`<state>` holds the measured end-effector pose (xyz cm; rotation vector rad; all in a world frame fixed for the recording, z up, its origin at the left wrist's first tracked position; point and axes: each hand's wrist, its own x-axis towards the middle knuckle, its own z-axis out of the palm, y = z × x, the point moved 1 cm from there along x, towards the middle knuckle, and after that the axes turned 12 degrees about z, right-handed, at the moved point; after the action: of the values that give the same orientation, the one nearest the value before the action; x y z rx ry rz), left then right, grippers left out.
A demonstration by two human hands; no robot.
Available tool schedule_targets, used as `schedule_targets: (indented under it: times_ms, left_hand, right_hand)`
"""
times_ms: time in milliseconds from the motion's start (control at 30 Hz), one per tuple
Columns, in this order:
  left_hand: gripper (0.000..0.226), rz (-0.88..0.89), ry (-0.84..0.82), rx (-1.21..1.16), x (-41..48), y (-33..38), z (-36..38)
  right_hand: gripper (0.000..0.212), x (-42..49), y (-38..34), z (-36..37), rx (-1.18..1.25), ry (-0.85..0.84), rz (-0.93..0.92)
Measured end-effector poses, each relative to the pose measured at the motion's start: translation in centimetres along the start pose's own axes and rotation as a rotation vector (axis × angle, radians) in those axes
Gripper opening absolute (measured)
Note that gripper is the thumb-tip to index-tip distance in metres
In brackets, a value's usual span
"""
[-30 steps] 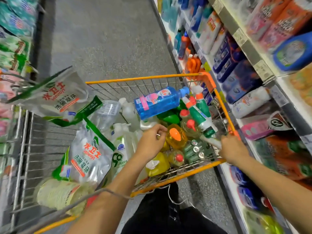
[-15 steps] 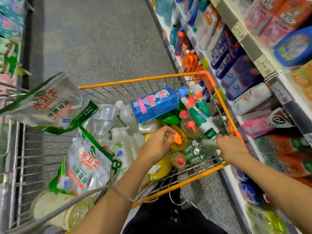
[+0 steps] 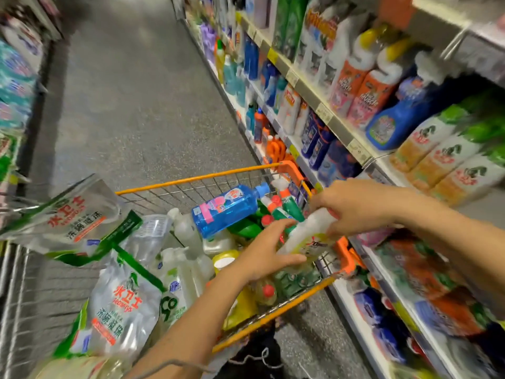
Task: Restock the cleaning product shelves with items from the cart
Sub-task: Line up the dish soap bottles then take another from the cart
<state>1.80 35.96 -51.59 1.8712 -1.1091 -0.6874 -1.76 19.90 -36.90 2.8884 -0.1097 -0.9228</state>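
The right hand is curled round the upper part of a white bottle, which tilts above the right rim of the orange-edged wire cart. The bottle's yellow-green label carries dark print too blurred to read. The left hand is spread wide, its thumb and nearly straight fingers laid against the bottle's lower end. Whether it truly grips cannot be told. Inside the cart, at the far end, a blue bottle lies on its side with a pink and white label, next to green spray bottles with orange and white tops. At the cart's left side stand clear refill pouches printed in red "水卫士" over smaller "seaways" and green "洗碗凝珠". Another such pouch hangs over the cart's left edge. To the right of the cart run the shelves, with yellow price tags and white bottles whose orange labels appear to say "muscle".
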Motion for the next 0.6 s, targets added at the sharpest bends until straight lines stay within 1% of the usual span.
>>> schedule_targets:
  times_ms: [100, 167, 200, 267, 300, 333, 367, 400, 467, 533, 600]
  left_hand:
    - [0.053, 0.086, 0.073, -0.074, 0.0, 2.9, 0.2]
    - [0.049, 0.097, 0.15, -0.125, -0.2, 4.3, 0.4]
    - [0.044, 0.098, 0.176, -0.172, -0.3, 5.0, 0.6]
    - [0.029, 0.11, 0.206, -0.285, -0.4, 6.6, 0.6]
    - [0.024, 0.126, 0.222, -0.338, -0.4, 7.6, 0.6]
    - [0.022, 0.144, 0.243, -0.378, -0.4, 8.5, 0.7]
    - [0.022, 0.165, 0.261, -0.412, -0.4, 9.5, 0.8]
    - [0.024, 0.183, 0.277, -0.442, -0.4, 10.7, 0.9]
    - [0.029, 0.211, 0.295, -0.485, -0.5, 13.2, 1.2]
    - [0.038, 0.251, 0.295, -0.475, -0.4, 15.6, 1.6]
    - [0.045, 0.293, 0.269, -0.487, -0.5, 17.9, 2.2]
  right_hand:
    - [0.041, -2.6, 0.6, -2.9, 0.011, 0.075, -0.065]
    - [0.05, -4.2, 1.6, -3.7, 0.109, 0.153, -0.096]
    - [0.062, -5.0, 2.3, -3.9, 0.224, 0.211, -0.107]
    - [0.085, -7.0, 3.7, -3.4, 0.562, 0.399, -0.105]
    - [0.086, -8.0, 4.3, -2.6, 0.761, 0.506, -0.091]
    - [0.08, -8.9, 4.7, -1.4, 0.937, 0.583, -0.056]
    - [0.073, -9.7, 4.8, 0.0, 1.073, 0.617, -0.016]
    - [0.065, -10.3, 4.7, 1.6, 1.181, 0.616, 0.001]
    - [0.049, -11.6, 4.1, 4.4, 1.381, 0.587, -0.046]
    - [0.034, -13.2, 3.4, 5.7, 1.512, 0.634, -0.104]
    - [0.027, -15.0, 3.4, 6.0, 1.575, 0.728, -0.112]
